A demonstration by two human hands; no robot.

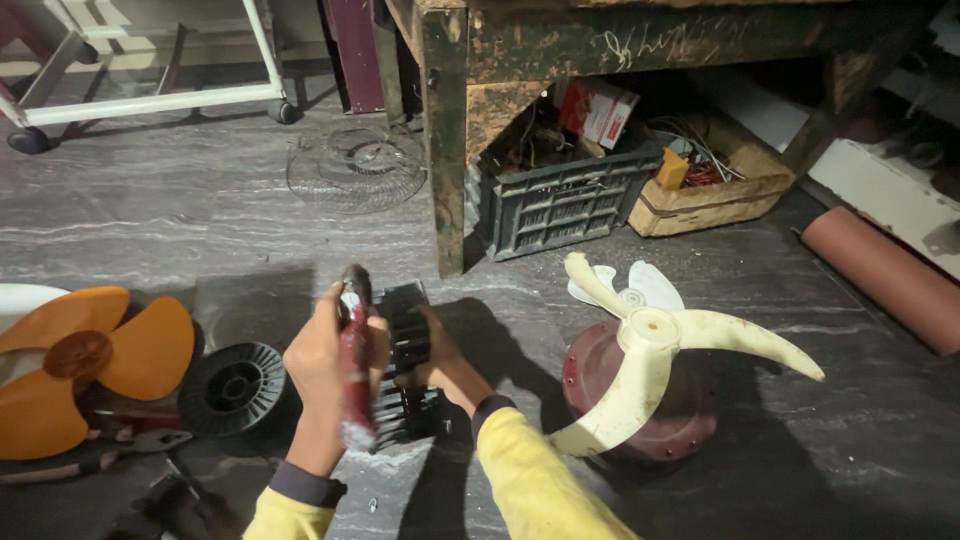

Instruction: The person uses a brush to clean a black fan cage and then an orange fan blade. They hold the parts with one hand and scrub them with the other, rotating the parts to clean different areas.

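Left hand [318,362] closed around a dark red brush [354,360], handle up, pale bristles pointing down toward the floor. Right hand [440,362] clamped on a black ribbed motor part [408,362], holding it upright; the brush lies against its left face. Hands close together, with the part between them. Yellow sleeves with dark cuffs on both arms.

Part stands on the floor [180,215], low centre of view, between a black finned round housing [238,386] to the left and a dark red fan motor [640,395] to the right. Pale dust on the floor under the bristles.

Floor: grey streaked stone, dusty, dimly lit, hard shadows cast away from the person. The red motor carries a cream three-blade fan [655,345]. Far left, an orange fan blade [85,365]; just below it, pliers [120,448] lying flat.

Beyond the hands, a worn green-painted wooden workbench [445,140], its leg planted near centre. Under it, a dark plastic crate [565,205] of parts and a shallow wooden tray [705,205] of wires. A wire fan guard [356,168] lies flat left of the leg. White metal frame on castors [170,100] at top left. A reddish-brown roll [880,278] lies at right edge.
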